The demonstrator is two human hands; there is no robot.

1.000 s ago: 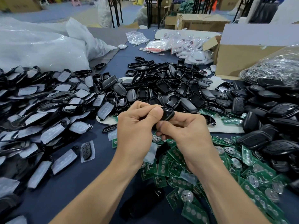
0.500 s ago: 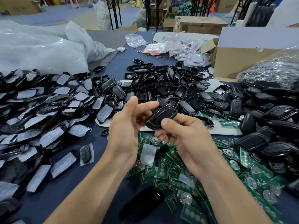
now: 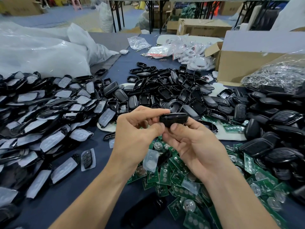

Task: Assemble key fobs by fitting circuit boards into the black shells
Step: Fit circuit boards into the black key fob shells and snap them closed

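- While held in mid-air at centre, the black shell [image 3: 173,119] sits above green circuit boards [image 3: 179,179].
- Left hand [image 3: 137,134] pinches its left end between thumb and forefinger.
- Right hand [image 3: 193,146] clamps its right side.

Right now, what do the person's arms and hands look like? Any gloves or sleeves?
No gloves and no sleeves in view. The left hand and right hand are bare, and so are both forearms. I see no watch, ring or bracelet. The nails look short.
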